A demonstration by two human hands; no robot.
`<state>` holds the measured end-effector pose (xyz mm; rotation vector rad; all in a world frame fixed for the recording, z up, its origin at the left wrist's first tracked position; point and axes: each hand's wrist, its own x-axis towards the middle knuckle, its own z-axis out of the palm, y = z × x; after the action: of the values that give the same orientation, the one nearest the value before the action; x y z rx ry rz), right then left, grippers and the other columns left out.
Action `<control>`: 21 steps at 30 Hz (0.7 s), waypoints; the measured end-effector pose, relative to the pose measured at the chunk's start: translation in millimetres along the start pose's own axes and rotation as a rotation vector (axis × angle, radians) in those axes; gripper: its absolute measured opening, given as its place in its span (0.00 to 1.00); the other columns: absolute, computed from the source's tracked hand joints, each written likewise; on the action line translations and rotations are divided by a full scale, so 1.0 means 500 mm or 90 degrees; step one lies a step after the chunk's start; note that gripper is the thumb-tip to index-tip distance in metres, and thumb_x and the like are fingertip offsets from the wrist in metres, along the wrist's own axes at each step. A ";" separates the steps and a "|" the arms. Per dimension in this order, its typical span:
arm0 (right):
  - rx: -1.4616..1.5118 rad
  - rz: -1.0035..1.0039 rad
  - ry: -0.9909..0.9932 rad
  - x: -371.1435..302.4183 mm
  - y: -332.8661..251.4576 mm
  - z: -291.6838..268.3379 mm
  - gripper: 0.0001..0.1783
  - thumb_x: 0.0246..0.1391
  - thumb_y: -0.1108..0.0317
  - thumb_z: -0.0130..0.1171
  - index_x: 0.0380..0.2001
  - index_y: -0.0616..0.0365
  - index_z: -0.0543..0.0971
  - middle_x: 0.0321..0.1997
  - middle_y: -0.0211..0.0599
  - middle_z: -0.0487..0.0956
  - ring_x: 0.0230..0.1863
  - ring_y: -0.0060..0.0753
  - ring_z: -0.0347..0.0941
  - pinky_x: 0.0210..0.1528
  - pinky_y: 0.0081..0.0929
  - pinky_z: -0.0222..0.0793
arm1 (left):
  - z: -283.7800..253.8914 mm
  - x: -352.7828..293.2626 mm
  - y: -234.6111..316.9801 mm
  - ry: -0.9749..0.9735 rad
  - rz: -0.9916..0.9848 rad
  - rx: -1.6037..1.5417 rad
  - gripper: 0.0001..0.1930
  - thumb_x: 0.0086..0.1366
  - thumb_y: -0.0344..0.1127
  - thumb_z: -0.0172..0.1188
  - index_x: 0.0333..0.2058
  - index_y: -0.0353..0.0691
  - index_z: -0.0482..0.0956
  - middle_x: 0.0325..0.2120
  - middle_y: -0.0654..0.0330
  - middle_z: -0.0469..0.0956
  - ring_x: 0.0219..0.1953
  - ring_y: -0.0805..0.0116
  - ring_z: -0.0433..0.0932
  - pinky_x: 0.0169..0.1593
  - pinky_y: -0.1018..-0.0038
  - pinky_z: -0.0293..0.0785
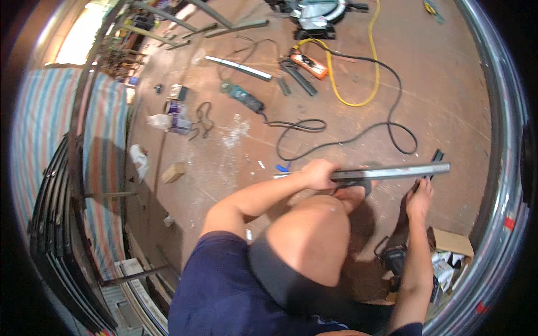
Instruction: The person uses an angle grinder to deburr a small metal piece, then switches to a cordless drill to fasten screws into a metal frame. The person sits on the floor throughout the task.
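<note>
My left hand (320, 173) is closed around the left part of a grey metal bar (392, 172), which extends to the right in front of my bent knee. Near the bar's right end, my right hand (420, 199) is closed on a short dark bar (437, 155). This dark piece runs crosswise beneath the grey one and shows on both sides of it. Whether the two touch cannot be made out. A small blue object (283, 168) lies on the floor just beyond my left hand.
A teal angle grinder (244, 99) with a black cord lies ahead, near a white strip (238, 68) and an orange tool (309, 65). A saw machine (316, 17) stands at the far side. By my right forearm are a black power tool (394, 259) and a carton (453, 242).
</note>
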<state>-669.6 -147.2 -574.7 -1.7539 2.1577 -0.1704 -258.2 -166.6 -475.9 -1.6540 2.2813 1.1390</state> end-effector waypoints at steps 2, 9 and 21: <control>-0.016 -0.104 -0.089 -0.037 -0.030 -0.019 0.28 0.52 0.68 0.72 0.58 0.57 0.80 0.78 0.56 0.67 0.75 0.66 0.64 0.77 0.52 0.63 | -0.018 0.022 0.003 -0.018 0.016 0.020 0.22 0.55 0.47 0.75 0.47 0.45 0.87 0.37 0.44 0.88 0.42 0.38 0.86 0.47 0.48 0.82; 0.248 -0.114 -0.223 -0.179 -0.061 -0.234 0.27 0.53 0.71 0.74 0.57 0.61 0.80 0.65 0.53 0.80 0.65 0.60 0.76 0.72 0.46 0.69 | -0.042 0.141 -0.005 -0.138 0.018 0.185 0.22 0.56 0.47 0.76 0.47 0.44 0.87 0.43 0.45 0.88 0.48 0.42 0.87 0.53 0.51 0.83; 0.028 0.252 -0.138 -0.486 0.056 -0.472 0.14 0.66 0.62 0.65 0.48 0.61 0.83 0.47 0.56 0.85 0.49 0.60 0.81 0.55 0.51 0.73 | -0.008 0.176 -0.094 -0.056 0.039 0.211 0.33 0.50 0.41 0.81 0.55 0.38 0.81 0.59 0.46 0.79 0.63 0.46 0.79 0.64 0.54 0.78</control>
<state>-735.9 63.7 -316.3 -1.2246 2.2634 0.0705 -252.2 -243.5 -539.2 -1.3918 2.3258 0.7716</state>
